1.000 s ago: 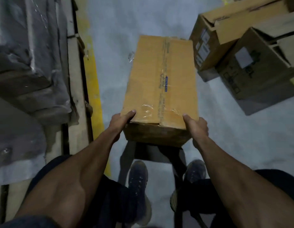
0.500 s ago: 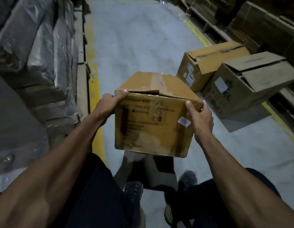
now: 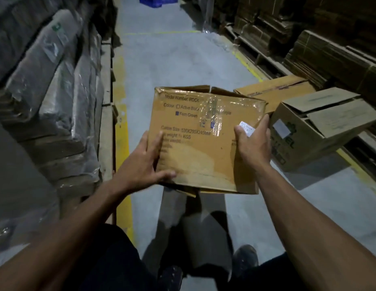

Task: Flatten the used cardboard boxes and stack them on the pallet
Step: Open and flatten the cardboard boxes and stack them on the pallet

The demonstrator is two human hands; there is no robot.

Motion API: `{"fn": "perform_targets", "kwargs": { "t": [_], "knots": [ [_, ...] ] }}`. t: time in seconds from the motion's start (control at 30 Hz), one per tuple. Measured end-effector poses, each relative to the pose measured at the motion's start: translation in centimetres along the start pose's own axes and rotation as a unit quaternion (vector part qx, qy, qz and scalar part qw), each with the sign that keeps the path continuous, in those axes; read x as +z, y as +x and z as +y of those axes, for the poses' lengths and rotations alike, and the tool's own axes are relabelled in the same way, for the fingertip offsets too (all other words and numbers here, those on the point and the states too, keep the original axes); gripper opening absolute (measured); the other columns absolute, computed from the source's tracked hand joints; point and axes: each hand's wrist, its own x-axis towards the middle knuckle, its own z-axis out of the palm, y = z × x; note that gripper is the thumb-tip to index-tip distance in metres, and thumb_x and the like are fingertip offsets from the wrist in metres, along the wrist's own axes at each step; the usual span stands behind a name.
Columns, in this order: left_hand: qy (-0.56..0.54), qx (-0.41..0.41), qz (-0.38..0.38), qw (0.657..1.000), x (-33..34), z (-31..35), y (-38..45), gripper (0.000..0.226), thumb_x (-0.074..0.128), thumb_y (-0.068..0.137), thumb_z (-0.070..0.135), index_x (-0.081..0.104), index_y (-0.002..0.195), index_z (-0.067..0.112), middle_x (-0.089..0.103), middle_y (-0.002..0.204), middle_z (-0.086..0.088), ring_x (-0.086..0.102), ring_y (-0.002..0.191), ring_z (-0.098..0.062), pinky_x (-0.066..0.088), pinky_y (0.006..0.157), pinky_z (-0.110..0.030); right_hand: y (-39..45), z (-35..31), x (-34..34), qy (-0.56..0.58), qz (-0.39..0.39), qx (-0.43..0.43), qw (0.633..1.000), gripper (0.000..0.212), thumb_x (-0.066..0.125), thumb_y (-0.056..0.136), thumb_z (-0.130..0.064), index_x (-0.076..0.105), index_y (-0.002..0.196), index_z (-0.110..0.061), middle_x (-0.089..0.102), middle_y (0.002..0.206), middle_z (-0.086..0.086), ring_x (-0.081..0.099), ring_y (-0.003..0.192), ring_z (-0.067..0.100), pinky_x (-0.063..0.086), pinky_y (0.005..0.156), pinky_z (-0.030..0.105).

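Printed carton [image 3: 206, 141] sits centre frame, held up off the floor, its labelled face turned to the camera: "Model Number: ROCK", colour tick boxes, carton size text. Clear tape runs down the middle of that face, top flaps cracked open at the upper edge. Left hand [image 3: 145, 162] is at the carton's lower left corner, fingers spread up along the side, thumb hooked over the bottom edge, so the grip is closed on the box. Right hand [image 3: 253, 143] clamps the right edge, thumb across the front just beside a small white sticker [image 3: 247, 128], fingers wrapped round the side; grip also holding the carton. Right of frame, two more open cardboard boxes [image 3: 321, 131] rest on the grey floor [image 3: 172, 66], touching each other, the nearer one w/ a white label. Upper right: stacks of flattened cardboard [image 3: 330, 53] on pallets. Left side: plastic-wrapped goods [image 3: 56, 85] along a yellow floor line [image 3: 122, 131]. Dark shoes [image 3: 244, 259] at bottom of frame.
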Motion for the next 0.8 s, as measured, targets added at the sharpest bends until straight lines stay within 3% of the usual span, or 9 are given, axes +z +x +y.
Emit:
{"fn": "perform_targets", "kwargs": {
  "t": [0.07, 0.13, 0.2, 0.3, 0.4, 0.6, 0.67, 0.8],
  "knots": [
    [0.056, 0.020, -0.020, 0.998, 1.4, -0.4, -1.4, 0.134, 0.042, 0.054, 0.101, -0.024, 0.152, 0.039, -0.011, 0.166, -0.007, 0.023, 0.149, -0.035, 0.038, 0.113, -0.049, 1.3, -0.5, -0.2, -0.003, -0.005, 0.014, 1.000, 0.086, 0.054, 0.098, -0.052, -0.001, 0.161, -0.028, 0.031, 0.156, 0.012, 0.039, 0.138, 0.035, 0.040, 0.103, 0.052],
    [0.053, 0.001, -0.008, 0.999, 2.5, -0.4, -1.8, 0.134, 0.057, 0.059, 0.092, -0.025, 0.152, 0.039, -0.011, 0.166, -0.008, 0.028, 0.146, -0.038, 0.044, 0.106, -0.050, 2.1, -0.9, -0.2, -0.021, -0.013, 0.013, 1.000, 0.086, 0.052, 0.099, -0.054, -0.002, 0.161, -0.028, 0.030, 0.157, 0.012, 0.038, 0.139, 0.036, 0.037, 0.106, 0.052],
    [0.022, -0.037, 0.039, 0.998, 3.2, 0.2, -1.3, 0.128, 0.073, 0.070, 0.070, -0.015, 0.156, 0.037, -0.003, 0.165, -0.008, 0.039, 0.139, -0.037, 0.049, 0.097, -0.048, 2.2, -1.0, -0.4, -0.040, -0.029, 0.007, 0.999, 0.088, 0.050, 0.098, -0.055, -0.006, 0.160, -0.030, 0.027, 0.158, 0.012, 0.037, 0.139, 0.037, 0.035, 0.108, 0.050],
    [-0.033, -0.041, 0.100, 0.994, 3.7, 1.2, -0.3, 0.113, 0.080, 0.078, 0.047, 0.003, 0.159, 0.031, 0.015, 0.160, -0.011, 0.050, 0.128, -0.034, 0.051, 0.093, -0.045, 0.7, 0.1, -1.0, -0.081, -0.067, -0.022, 0.994, 0.084, 0.051, 0.098, -0.055, -0.004, 0.158, -0.035, 0.026, 0.154, 0.013, 0.040, 0.135, 0.039, 0.037, 0.107, 0.054],
    [-0.088, -0.047, 0.121, 0.988, 3.8, 1.6, 0.6, 0.107, 0.082, 0.078, 0.040, 0.013, 0.158, 0.034, 0.027, 0.152, -0.012, 0.053, 0.124, -0.035, 0.052, 0.097, -0.049, -2.2, 2.9, -1.4, -0.127, -0.081, -0.068, 0.986, 0.081, 0.055, 0.095, -0.056, 0.009, 0.158, -0.036, 0.023, 0.154, 0.008, 0.040, 0.134, 0.036, 0.041, 0.105, 0.053],
    [-0.109, -0.077, 0.132, 0.982, 3.9, 2.0, 1.2, 0.104, 0.084, 0.078, 0.034, 0.015, 0.156, 0.039, 0.035, 0.146, -0.011, 0.055, 0.120, -0.033, 0.052, 0.098, -0.050, -5.1, 7.4, -1.5, -0.125, -0.142, -0.123, 0.974, 0.111, 0.077, 0.073, -0.061, 0.011, 0.158, -0.034, 0.002, 0.159, -0.005, 0.028, 0.144, 0.029, 0.041, 0.109, 0.051],
    [-0.106, -0.081, 0.137, 0.982, 3.8, 2.4, 1.0, 0.103, 0.083, 0.079, 0.031, 0.017, 0.157, 0.037, 0.037, 0.145, -0.010, 0.055, 0.119, -0.030, 0.052, 0.098, -0.046, -5.4, 7.8, -1.0, -0.142, -0.124, -0.138, 0.972, 0.113, 0.083, 0.073, -0.053, 0.011, 0.158, -0.034, 0.001, 0.158, -0.005, 0.032, 0.142, 0.032, 0.044, 0.106, 0.051],
    [-0.100, -0.080, 0.156, 0.979, 3.8, 2.9, 0.9, 0.101, 0.083, 0.080, 0.028, 0.018, 0.157, 0.034, 0.041, 0.143, -0.009, 0.054, 0.119, -0.025, 0.050, 0.096, -0.041, -5.1, 7.9, 0.3, -0.105, -0.043, -0.146, 0.983, 0.097, 0.084, 0.079, -0.036, 0.026, 0.156, -0.029, 0.015, 0.157, 0.005, 0.038, 0.139, 0.033, 0.044, 0.106, 0.047]
  ]
}}
